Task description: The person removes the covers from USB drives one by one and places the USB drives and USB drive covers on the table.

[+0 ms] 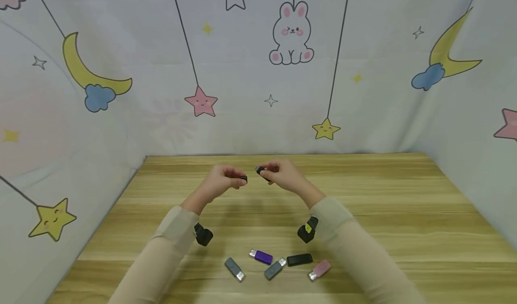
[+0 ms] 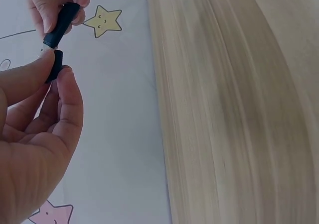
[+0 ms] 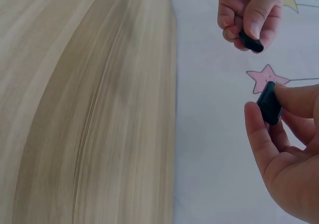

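Basically, nearest lay a pink USB [image 1: 320, 270], well R of the purple USB [image 1: 261, 257]. One gray USB [image 1: 234, 269] sat L of the purple one & a bit nearer; a 2nd gray USB [image 1: 275, 269] was just beside it, nearer & R. Also R of it was a blk USB [image 1: 300, 259]; couldn't tell if that touched the 2nd gray. A bit beyond the purple USB were two wrist cams, one [image 1: 203, 235] to its L, one [image 1: 307, 233] to its R. Farther out, over the table [image 1: 383, 196], L hand [image 1: 220, 182] & R hand [image 1: 284, 174] were apart, small gap btwn. L hand, beyond the purple USB & L, pinched a small blk piece [image 1: 243, 178]; R hand, beyond it & R, pinched a blk stick [image 1: 263, 173], metal end bare, pointing L. Farthest, past the purple USB: white cloth [image 1: 250, 133] w/ stars, moons, bunny [image 1: 291, 37].
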The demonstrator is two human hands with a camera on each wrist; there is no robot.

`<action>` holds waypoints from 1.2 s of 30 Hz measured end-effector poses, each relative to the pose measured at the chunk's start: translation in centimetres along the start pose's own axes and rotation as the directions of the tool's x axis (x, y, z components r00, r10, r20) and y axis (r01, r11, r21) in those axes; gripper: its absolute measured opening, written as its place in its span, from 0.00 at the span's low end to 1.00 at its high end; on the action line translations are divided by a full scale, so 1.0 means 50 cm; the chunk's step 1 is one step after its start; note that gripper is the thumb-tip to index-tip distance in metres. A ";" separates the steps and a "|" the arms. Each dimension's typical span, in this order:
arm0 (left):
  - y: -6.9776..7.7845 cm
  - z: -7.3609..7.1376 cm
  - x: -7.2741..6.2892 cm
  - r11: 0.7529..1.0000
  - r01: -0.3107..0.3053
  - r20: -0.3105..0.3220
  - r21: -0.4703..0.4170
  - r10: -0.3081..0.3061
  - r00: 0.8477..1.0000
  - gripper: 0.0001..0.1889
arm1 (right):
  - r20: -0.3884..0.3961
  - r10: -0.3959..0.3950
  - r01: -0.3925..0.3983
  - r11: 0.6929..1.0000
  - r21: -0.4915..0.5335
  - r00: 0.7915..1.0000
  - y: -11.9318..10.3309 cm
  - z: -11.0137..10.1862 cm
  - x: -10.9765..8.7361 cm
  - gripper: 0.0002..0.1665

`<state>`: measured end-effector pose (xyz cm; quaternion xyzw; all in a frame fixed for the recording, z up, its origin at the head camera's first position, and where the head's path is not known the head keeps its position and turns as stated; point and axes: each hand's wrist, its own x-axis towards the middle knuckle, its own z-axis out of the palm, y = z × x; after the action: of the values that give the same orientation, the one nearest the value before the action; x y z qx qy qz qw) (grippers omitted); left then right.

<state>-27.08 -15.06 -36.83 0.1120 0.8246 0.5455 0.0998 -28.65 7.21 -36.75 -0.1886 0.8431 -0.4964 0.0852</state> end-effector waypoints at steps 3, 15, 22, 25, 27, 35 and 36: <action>-0.005 0.000 0.009 1.000 0.004 -0.013 -0.007 -0.004 1.000 0.13 | -0.007 0.027 -0.027 0.999 0.035 1.000 0.003 0.005 0.011 0.20; -0.044 0.003 0.039 1.000 -0.013 -0.052 -0.016 0.012 0.999 0.10 | -0.060 0.089 -0.077 0.981 0.178 0.994 0.026 0.039 0.055 0.17; -0.059 0.003 0.048 1.000 0.010 -0.069 -0.001 -0.010 0.998 0.10 | -0.083 0.109 -0.092 0.978 0.188 0.991 0.040 0.063 0.066 0.17; -0.070 0.003 0.052 1.000 0.013 -0.069 -0.001 -0.014 0.997 0.10 | -0.091 0.134 -0.116 0.977 0.177 0.987 0.042 0.072 0.065 0.17; -0.078 0.004 0.055 1.000 0.025 -0.068 -0.012 -0.026 0.997 0.11 | -0.103 0.146 -0.128 0.979 0.161 0.984 0.044 0.077 0.064 0.17; -0.072 0.005 0.054 0.995 0.098 -0.047 -0.014 -0.098 0.994 0.11 | -0.115 0.249 -0.231 0.962 0.146 0.962 0.066 0.088 0.068 0.15; -0.073 0.005 0.055 0.995 0.102 -0.043 -0.009 -0.102 0.994 0.11 | -0.115 0.260 -0.244 0.959 0.142 0.959 0.070 0.089 0.069 0.15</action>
<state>-29.91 -15.42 -40.40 0.0578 0.8294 0.5447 0.1101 -31.15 3.75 -41.84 -0.0403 0.8309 -0.5453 0.1034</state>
